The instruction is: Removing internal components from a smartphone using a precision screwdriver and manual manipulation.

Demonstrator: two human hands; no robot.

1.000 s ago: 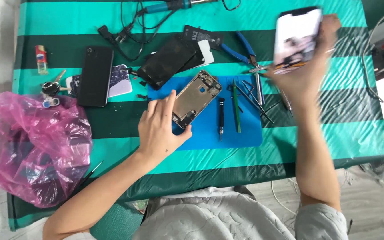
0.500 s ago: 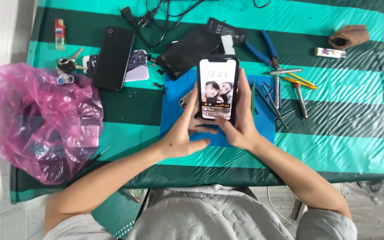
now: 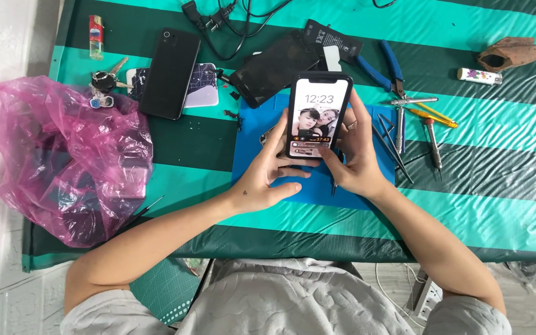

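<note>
Here a lit phone (image 3: 318, 115) is held upright over the blue mat (image 3: 250, 156), pinched between the left hand (image 3: 267, 177) on its left edge and the right hand (image 3: 357, 160) on its right. Screwdrivers (image 3: 430, 138) and blue pliers (image 3: 384, 69) lie just right; a pink bag (image 3: 63, 161) sits far left on the striped counter (image 3: 504, 198).

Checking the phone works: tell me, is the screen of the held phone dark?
No, the phone held in both hands shows a lit screen.
</note>
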